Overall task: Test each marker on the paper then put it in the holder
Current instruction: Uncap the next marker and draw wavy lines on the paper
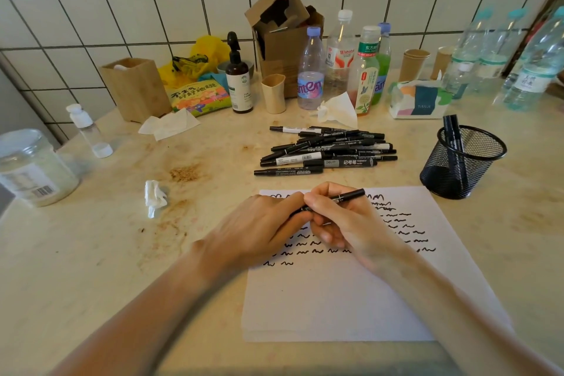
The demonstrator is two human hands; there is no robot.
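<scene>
head view: both hands meet on one marker (351,196) over the paper (341,293); right hand (341,220) grips the barrel, left hand (268,223) pinches its near end, likely the cap; next comes a scribble or the holder (462,162); the marker pile (326,149) lies behind, well clear of that path

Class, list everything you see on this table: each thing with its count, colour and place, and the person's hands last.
Black mesh holder: one, right, two markers inside.
Loose black markers: a pile, centre.
White paper sheet: one, near edge, black squiggles.
Held black marker: one, above paper.
Plastic bottles: several, back.
Brown cardboard box: one, back.
Wooden box: one, back left.
Left hand: grips marker's end.
Right hand: holds marker's barrel.
</scene>
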